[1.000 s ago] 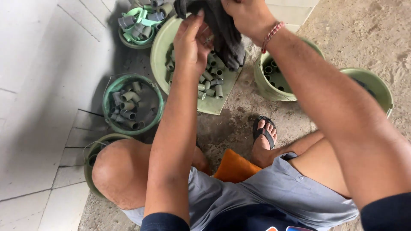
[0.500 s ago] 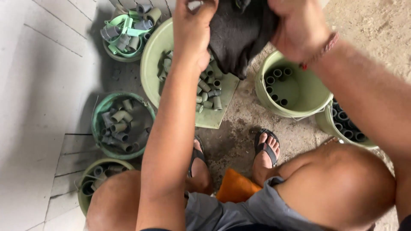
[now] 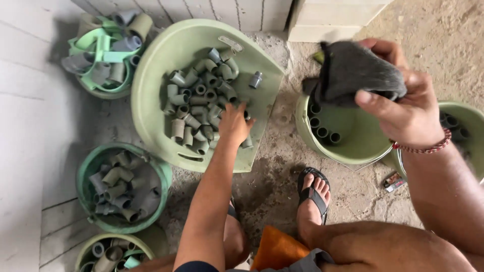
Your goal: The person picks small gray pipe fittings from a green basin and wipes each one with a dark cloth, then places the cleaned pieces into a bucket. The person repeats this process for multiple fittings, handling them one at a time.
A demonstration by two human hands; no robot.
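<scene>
- Head view, centre of the frame: the left hand (image 3: 235, 124) reaches down into the pale green tray (image 3: 151, 100) and rests on the heap of grey pipe fittings (image 3: 199, 108), fingers curled down among them — whether they have closed on one piece I cannot tell, since the fingertips are hidden by the hand itself.
- Upper right of the frame: the right hand (image 3: 406, 108) is closed on a dark grey cloth (image 3: 358, 73), thumb pressed over its lower edge, holding it bunched up above the green bucket (image 3: 353, 146).
- That bucket holds a few fittings standing on end along its left wall; a second bucket (image 3: 466, 118), at the right edge, shows more behind the right wrist.
- Left side of the frame: three round containers also hold fittings — one at upper left (image 3: 103, 50) with light green strips among them, a teal one (image 3: 118, 189) at mid left, and one (image 3: 113, 252) at the bottom edge.
- Step in hand, as I judge it: picking one fitting out of the tray while the cloth waits in the other hand.
- The next move calls for a firm pinch on a single piece — the heap is loose and tangled — and then bringing it up to the cloth.
</scene>
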